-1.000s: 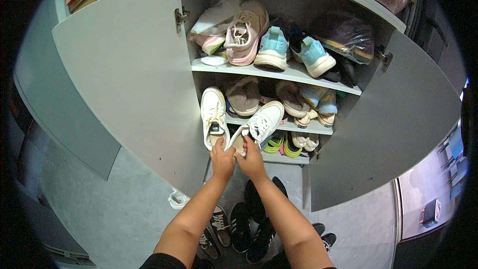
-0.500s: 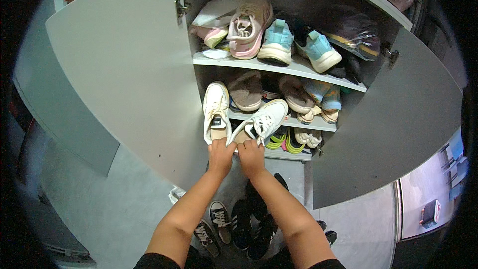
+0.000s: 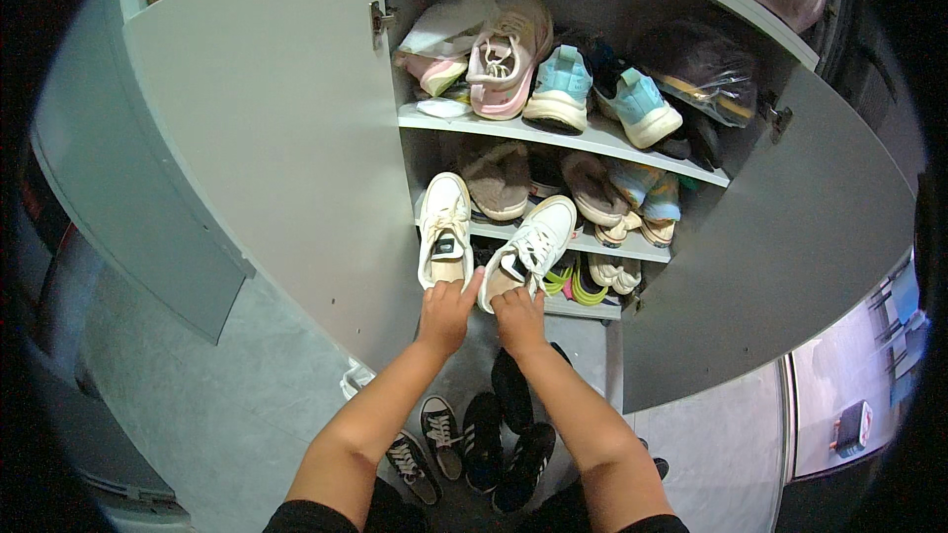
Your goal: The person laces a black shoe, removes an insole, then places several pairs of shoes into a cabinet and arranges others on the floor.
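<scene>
Head | left grip (image 3: 447, 318), right grip (image 3: 518, 320) — each holding a white sneaker (image 3: 446, 205) | between open doors (image 3: 286, 128), before shelf edge (image 3: 647, 254)

Plain black short sleeves on this one, left sleeve (image 3: 311, 517) and right sleeve (image 3: 647, 524) both stopping above the elbow. Forearms are bare, same with the left hand (image 3: 446, 318) and right hand (image 3: 519, 320). Some black cloth (image 3: 392, 513) lower down too, garment's too cropped to tell.
</scene>
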`<state>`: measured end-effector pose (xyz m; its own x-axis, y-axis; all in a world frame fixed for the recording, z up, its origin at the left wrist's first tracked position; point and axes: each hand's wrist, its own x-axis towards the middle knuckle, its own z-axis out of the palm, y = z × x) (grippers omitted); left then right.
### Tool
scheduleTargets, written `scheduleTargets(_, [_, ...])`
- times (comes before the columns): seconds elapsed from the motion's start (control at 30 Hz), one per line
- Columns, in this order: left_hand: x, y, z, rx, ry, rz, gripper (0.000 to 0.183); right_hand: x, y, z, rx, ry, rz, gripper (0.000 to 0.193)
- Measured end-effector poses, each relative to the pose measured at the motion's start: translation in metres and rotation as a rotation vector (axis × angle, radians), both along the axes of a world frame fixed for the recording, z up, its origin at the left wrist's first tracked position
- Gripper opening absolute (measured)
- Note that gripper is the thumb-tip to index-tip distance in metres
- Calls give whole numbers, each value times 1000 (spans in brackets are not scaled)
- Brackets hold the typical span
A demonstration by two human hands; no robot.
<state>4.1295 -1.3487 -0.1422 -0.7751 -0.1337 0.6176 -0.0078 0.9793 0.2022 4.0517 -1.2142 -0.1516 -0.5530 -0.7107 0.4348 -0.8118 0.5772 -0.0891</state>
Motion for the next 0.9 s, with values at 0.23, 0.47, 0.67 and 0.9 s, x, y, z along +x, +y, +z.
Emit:
scheduleTargets(0.23, [80,48,92,233,-414,-119,55,57,67,74,-34,-288,242,39])
scheduleTargets(0.47, [88,93,70,556,-966,-401,61,74,147,65,153,-1097,251,46])
scheduleTargets(0.67, [64,180,21,542,-1070,-600,62,89,233,27,150,-1404,10,58])
scheduleTargets(0.9, [30,310,-18,610,-967,-961,69,99,341,22,443,-1106,-242,70])
